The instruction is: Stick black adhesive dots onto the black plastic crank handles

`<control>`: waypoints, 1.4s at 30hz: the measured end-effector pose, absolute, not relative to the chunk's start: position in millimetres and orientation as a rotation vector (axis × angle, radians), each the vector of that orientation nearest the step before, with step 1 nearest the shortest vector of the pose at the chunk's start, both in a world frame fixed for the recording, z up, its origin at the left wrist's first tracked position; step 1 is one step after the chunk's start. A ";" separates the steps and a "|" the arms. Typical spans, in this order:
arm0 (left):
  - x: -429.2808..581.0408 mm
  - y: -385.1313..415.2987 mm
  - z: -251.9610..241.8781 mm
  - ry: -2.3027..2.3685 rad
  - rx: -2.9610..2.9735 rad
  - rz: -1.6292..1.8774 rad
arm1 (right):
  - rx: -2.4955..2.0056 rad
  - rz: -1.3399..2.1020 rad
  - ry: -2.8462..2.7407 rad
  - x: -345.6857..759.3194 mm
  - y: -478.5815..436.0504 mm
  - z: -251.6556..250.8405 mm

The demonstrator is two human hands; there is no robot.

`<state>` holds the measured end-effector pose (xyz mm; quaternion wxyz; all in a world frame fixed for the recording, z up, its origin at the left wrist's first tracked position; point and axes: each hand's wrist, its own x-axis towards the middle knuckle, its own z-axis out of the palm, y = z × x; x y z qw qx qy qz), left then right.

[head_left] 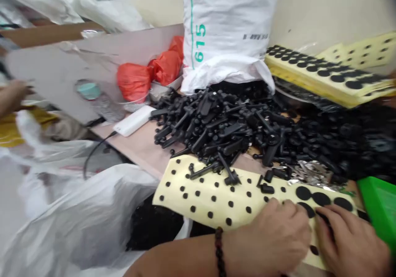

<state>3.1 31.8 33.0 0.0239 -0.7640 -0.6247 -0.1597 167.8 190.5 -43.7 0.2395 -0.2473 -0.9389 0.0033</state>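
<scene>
Presently, the left hand point(275, 231) is curling its fingers down onto a yellow backing sheet point(220, 205), its fingertips hidden; whether it is gripping anything cannot be told. Just beside it, the right hand point(352, 240) is bending partly open, a dark patch showing between thumb and fingers; whether this is held cannot be told. The sheet is lying beneath both hands, its long axis running leftward and slightly away, the greater part extending beyond the left hand. Large black discs point(321, 198) are sitting just past the fingers, nearer the right hand; small black dots point(231, 204) are spreading to the left. Farther out, black plastic arms point(213, 124) are heaping ahead of the hands, before a white sack point(229, 25). A green bin point(377, 211) is standing right of the right hand.
</scene>
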 end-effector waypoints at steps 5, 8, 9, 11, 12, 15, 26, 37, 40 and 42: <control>11.8 60.4 11.3 -2.045 -2.326 -0.376 | -0.722 -0.079 -2.588 154.7 176.8 -17.7; 10.5 72.3 4.7 -2.082 -2.304 -0.376 | -0.844 -0.049 -2.585 146.0 172.9 -12.1; 9.7 74.2 4.6 -2.085 -2.309 -0.368 | -0.856 -0.031 -2.594 144.5 171.7 -11.1; 8.1 75.6 5.8 -2.078 -2.328 -0.338 | -0.845 0.021 -2.612 144.0 169.4 -9.3; 7.3 75.5 6.2 -2.075 -2.334 -0.324 | -0.833 0.053 -2.615 144.6 168.2 -8.4; 5.5 75.2 4.0 -2.073 -2.329 -0.319 | -0.821 0.179 -2.603 146.5 164.8 -4.5; 6.9 74.9 -1.9 -2.069 -2.302 -0.254 | -0.835 0.185 -2.564 143.1 172.5 -6.1; 11.1 73.9 -3.2 -2.039 -2.295 -0.318 | -0.718 0.495 -2.503 139.0 158.1 1.3; -6.9 59.7 4.4 -2.020 -2.386 -0.408 | -0.699 0.590 -2.531 144.2 159.5 3.0; -29.0 42.5 13.5 -2.045 -2.322 -0.385 | -0.728 0.669 -2.549 149.6 161.4 4.1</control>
